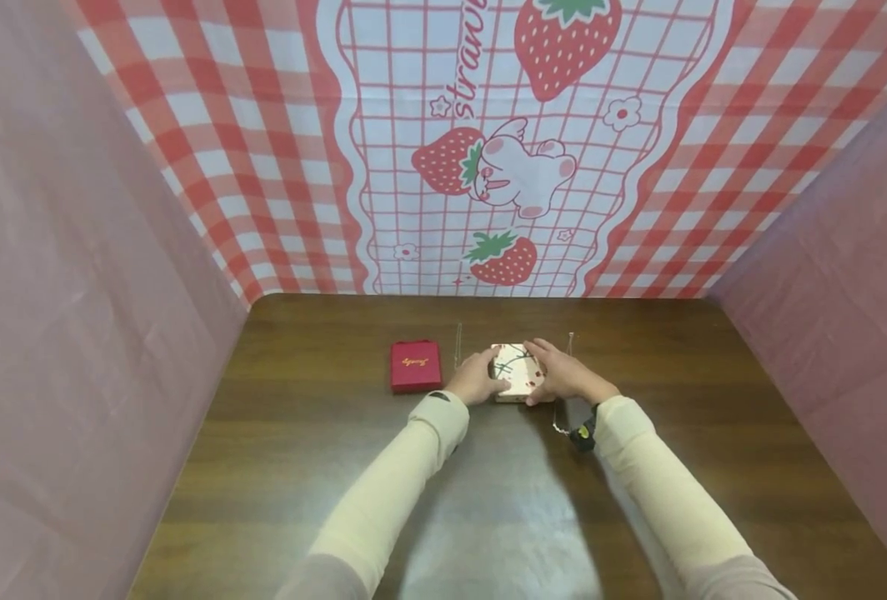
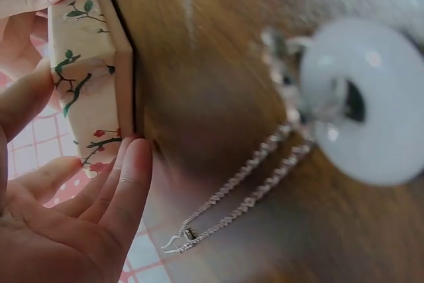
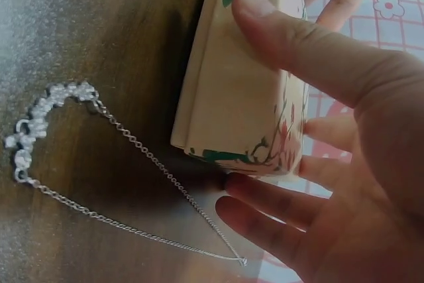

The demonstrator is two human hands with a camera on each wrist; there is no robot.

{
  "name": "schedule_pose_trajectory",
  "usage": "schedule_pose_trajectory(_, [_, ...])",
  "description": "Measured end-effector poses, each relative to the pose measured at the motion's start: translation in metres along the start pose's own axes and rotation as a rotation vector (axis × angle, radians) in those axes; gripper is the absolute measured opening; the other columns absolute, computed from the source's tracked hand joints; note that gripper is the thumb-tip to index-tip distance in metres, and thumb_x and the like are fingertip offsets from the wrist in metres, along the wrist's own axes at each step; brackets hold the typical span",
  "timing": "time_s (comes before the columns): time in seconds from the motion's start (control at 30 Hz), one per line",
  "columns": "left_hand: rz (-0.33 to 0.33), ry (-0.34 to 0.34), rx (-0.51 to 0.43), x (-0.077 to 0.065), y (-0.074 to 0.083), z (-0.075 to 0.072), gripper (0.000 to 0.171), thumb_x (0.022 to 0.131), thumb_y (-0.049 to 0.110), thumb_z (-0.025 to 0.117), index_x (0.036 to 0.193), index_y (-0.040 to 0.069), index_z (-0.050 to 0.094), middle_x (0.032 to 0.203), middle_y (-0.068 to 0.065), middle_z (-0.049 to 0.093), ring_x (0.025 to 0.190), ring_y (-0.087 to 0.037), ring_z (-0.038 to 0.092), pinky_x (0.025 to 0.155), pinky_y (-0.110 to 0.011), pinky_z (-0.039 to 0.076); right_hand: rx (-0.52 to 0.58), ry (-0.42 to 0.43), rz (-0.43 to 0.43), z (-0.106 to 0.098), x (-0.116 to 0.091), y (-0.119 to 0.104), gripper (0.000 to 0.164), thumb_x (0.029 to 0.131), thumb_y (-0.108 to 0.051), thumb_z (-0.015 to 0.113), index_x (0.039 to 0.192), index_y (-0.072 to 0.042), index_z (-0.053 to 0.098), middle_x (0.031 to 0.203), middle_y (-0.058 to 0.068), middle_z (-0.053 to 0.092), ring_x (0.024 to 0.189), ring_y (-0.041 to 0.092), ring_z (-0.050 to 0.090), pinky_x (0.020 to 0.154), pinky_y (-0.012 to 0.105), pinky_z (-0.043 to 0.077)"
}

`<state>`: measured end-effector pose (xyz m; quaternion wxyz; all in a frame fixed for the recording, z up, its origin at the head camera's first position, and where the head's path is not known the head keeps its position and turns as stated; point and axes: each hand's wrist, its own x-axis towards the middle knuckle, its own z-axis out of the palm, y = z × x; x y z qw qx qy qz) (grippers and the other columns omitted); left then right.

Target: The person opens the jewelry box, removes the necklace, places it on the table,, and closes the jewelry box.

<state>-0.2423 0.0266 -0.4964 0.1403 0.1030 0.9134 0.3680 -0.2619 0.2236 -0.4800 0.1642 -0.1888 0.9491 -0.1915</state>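
Observation:
A small cream box (image 1: 514,372) printed with green branches and red flowers is between my two hands on the wooden table. My left hand (image 1: 477,379) grips its left side, thumb at the near edge. My right hand (image 1: 566,377) grips the right side, and in the right wrist view its thumb lies across the box's front face (image 3: 242,91). Close to the left hand lies a silver chain necklace with a white ring pendant (image 2: 371,104). Beside the right hand is another necklace, with a sparkling curved stone pendant (image 3: 50,114); the right arm partly covers it in the head view.
A red box (image 1: 416,367) with gold lettering stands left of the left hand. Behind the brown table (image 1: 323,467) hangs a strawberry-patterned checked cloth (image 1: 278,150). Pink cloth walls (image 1: 826,208) close off both sides.

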Motion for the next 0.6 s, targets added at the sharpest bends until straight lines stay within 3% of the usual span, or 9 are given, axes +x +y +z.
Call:
schedule_pose_trajectory(0.23, [-0.007, -0.005, 0.013, -0.003, 0.001, 0.001, 0.071, 0.088, 0.029, 0.071, 0.149, 0.015, 0.039, 0.147, -0.016, 0.048, 0.135, -0.031, 0.046, 0.113, -0.047, 0.038, 0.109, 0.035, -0.036, 0.004, -0.004, 0.005, 0.106, 0.072, -0.028, 0.086, 0.151, 0.005, 0.024, 0.153, 0.041, 0.011, 0.135, 0.06, 0.028, 0.108, 0.066, 0.032])
schedule_pose_trajectory(0.43, [0.024, 0.049, -0.012, -0.007, 0.003, -0.003, 0.062, 0.09, 0.029, 0.069, 0.144, 0.01, 0.046, 0.14, -0.016, 0.052, 0.13, -0.031, 0.051, 0.11, -0.045, 0.041, 0.106, 0.092, -0.075, 0.002, -0.008, 0.004, 0.087, 0.085, -0.032, 0.074, 0.148, 0.009, 0.029, 0.149, 0.042, 0.022, 0.135, 0.058, 0.03, 0.108, 0.067, 0.031])
schedule_pose_trajectory(0.6, [0.065, 0.1, -0.006, -0.008, 0.003, -0.012, 0.051, 0.091, 0.027, 0.067, 0.137, 0.009, 0.055, 0.138, -0.015, 0.054, 0.128, -0.03, 0.051, 0.11, -0.044, 0.041, 0.076, 0.147, -0.109, 0.0, -0.009, 0.001, 0.076, 0.089, -0.028, 0.069, 0.144, 0.012, 0.034, 0.142, 0.043, 0.033, 0.132, 0.055, 0.036, 0.107, 0.065, 0.034])
